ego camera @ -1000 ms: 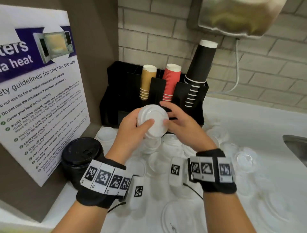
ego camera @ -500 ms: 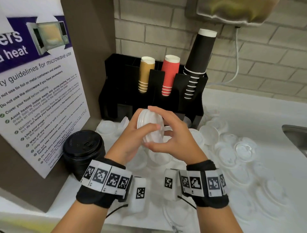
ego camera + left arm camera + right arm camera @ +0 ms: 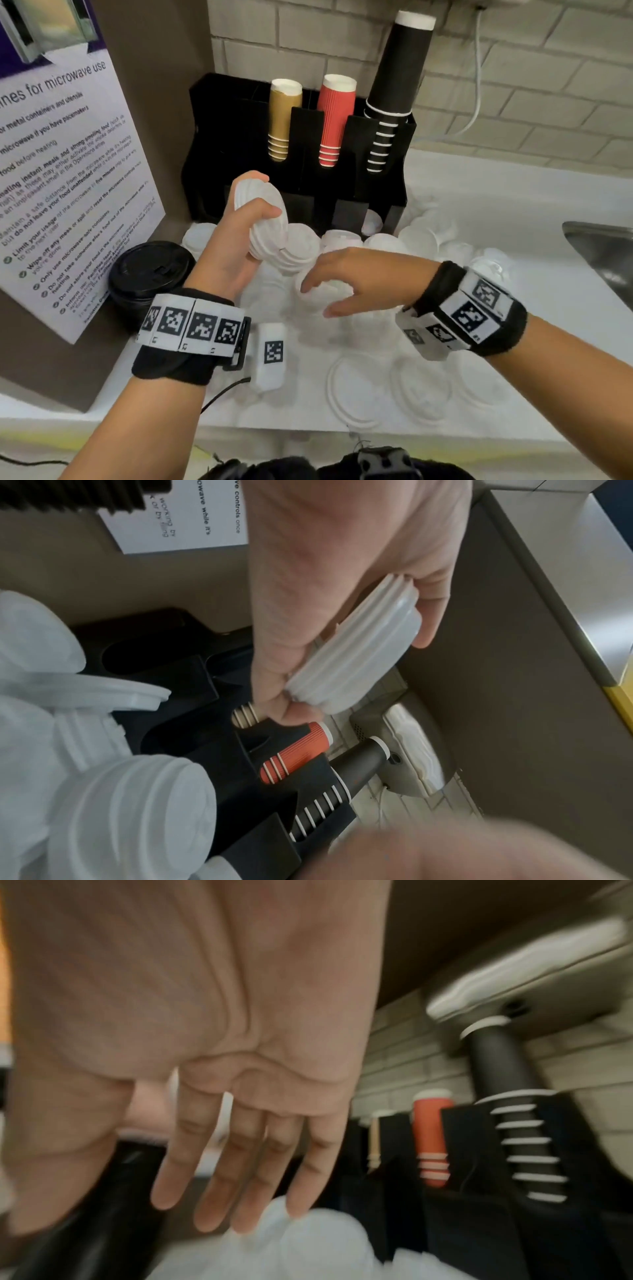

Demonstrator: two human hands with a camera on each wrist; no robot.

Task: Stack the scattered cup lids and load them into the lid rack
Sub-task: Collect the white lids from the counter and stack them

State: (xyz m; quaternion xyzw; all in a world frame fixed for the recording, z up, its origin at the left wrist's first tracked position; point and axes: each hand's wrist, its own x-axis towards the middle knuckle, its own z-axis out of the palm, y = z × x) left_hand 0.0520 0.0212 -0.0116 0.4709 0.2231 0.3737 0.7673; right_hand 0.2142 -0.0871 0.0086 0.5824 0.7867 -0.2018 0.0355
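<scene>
My left hand [image 3: 246, 219] grips a short stack of white cup lids [image 3: 260, 214], tilted on edge, just in front of the black rack [image 3: 226, 137]. The left wrist view shows thumb and fingers curled round that stack of lids [image 3: 356, 661]. My right hand [image 3: 329, 291] hovers palm down with fingers spread over scattered white lids [image 3: 325, 298] on the counter and holds nothing; its fingers [image 3: 240, 1177] are straight above a white lid [image 3: 308, 1245]. More loose lids [image 3: 424, 236] lie along the rack's foot.
The rack holds gold [image 3: 282, 120], red [image 3: 334, 120] and black [image 3: 394, 89] cup stacks. A black-lidded cup [image 3: 150, 270] stands left by a poster board [image 3: 65, 164]. A sink edge [image 3: 599, 246] lies at far right. Large flat lids [image 3: 363, 390] lie near the counter's front.
My right hand has let go of the lid stack and dropped down over the scattered lids on the counter. The left hand now holds the stack alone, shifted slightly left.
</scene>
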